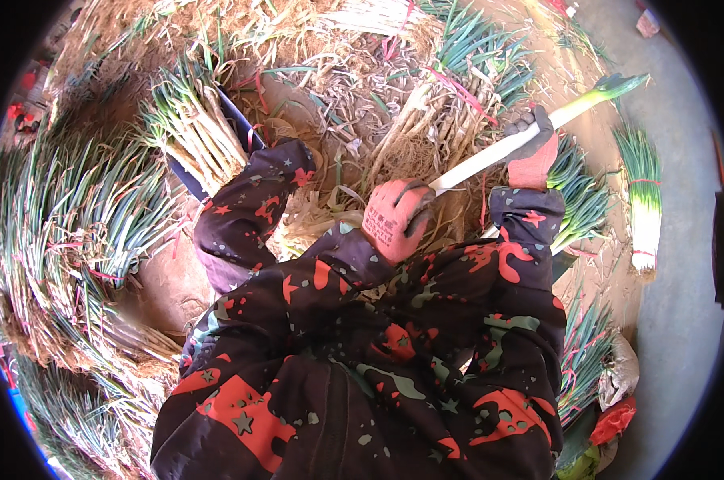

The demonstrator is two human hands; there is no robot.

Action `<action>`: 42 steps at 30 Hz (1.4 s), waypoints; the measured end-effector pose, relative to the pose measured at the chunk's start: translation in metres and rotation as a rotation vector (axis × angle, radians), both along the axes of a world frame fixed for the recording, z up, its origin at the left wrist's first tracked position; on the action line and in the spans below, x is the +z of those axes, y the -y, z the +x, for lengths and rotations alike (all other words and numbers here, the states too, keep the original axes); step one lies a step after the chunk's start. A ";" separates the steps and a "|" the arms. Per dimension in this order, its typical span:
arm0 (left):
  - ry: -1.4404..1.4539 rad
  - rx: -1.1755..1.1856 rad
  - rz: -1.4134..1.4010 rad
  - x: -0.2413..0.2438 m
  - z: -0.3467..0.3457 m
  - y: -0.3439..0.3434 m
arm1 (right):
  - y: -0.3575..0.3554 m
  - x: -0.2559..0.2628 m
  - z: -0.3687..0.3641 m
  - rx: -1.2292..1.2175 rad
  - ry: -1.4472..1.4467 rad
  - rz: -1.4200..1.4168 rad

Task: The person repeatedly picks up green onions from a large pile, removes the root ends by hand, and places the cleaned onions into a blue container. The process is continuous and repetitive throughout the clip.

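Observation:
A single peeled long green onion (481,162) slants across in front of me, its white stalk low and its green top up to the right. My left hand (400,217), in an orange glove with a dark palm and printed writing, closes around the lower end and hides the root end. Farther up, my right hand (533,150), in a matching glove, grips the stalk just below the green part. Beneath the stalk lies a bundle of unpeeled long green onions (434,126) with brown roots and a red tie.
On the left, onions rest in a dark blue holder (242,120) beside my knee. Large heaps of onions (68,228) fill the far left. A clean tied bundle (644,204) lies at the right. Peeled skins (338,90) litter the ground ahead. A red cloth or bag (614,420) sits lower right.

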State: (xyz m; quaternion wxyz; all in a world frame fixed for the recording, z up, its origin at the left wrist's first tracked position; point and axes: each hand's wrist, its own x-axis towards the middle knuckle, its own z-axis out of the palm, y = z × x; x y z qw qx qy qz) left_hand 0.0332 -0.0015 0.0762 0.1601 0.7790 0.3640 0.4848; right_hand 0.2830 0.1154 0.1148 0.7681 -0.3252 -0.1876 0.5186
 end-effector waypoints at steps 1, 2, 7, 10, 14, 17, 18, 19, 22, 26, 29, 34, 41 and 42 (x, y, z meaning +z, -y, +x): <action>-0.001 0.035 -0.074 0.002 0.005 -0.001 | 0.001 0.000 0.003 -0.029 0.014 -0.032; -0.002 0.069 -0.149 0.004 0.010 -0.002 | 0.003 0.000 0.006 -0.059 0.028 -0.065; -0.264 0.113 -0.097 0.008 0.011 -0.015 | 0.004 0.009 -0.013 -0.037 -0.008 -0.074; 0.221 -0.257 -0.475 -0.004 0.004 -0.013 | -0.001 -0.003 0.014 0.051 0.049 -0.036; 0.658 -0.667 -1.086 -0.028 -0.050 -0.009 | -0.003 -0.013 0.023 0.044 0.015 -0.067; -0.198 -0.499 -1.001 -0.072 -0.079 -0.004 | 0.002 -0.017 0.033 -0.080 0.025 -0.096; -0.479 -0.402 -0.913 -0.100 -0.085 -0.002 | 0.010 -0.020 0.048 -0.088 0.022 -0.075; -0.579 -0.268 -0.879 -0.140 -0.095 0.003 | 0.009 -0.022 0.059 -0.083 0.013 -0.061; -0.212 0.014 -0.775 -0.116 -0.089 -0.007 | 0.009 -0.012 0.024 -0.093 -0.048 -0.086; -0.101 0.009 -0.342 0.002 -0.014 -0.043 | 0.002 -0.030 0.007 0.001 -0.032 -0.007; -0.458 0.106 -0.169 0.040 0.037 -0.055 | 0.001 -0.021 -0.057 -0.055 0.067 -0.185; -0.479 0.049 -0.459 -0.025 0.028 -0.021 | 0.015 0.003 -0.069 -0.030 0.080 -0.225; -0.698 -0.231 -0.682 -0.141 -0.066 0.034 | 0.023 -0.017 -0.015 -0.543 0.382 -0.114; -0.715 -0.234 -0.733 -0.164 -0.081 0.032 | 0.034 -0.007 -0.025 -0.502 0.377 -0.054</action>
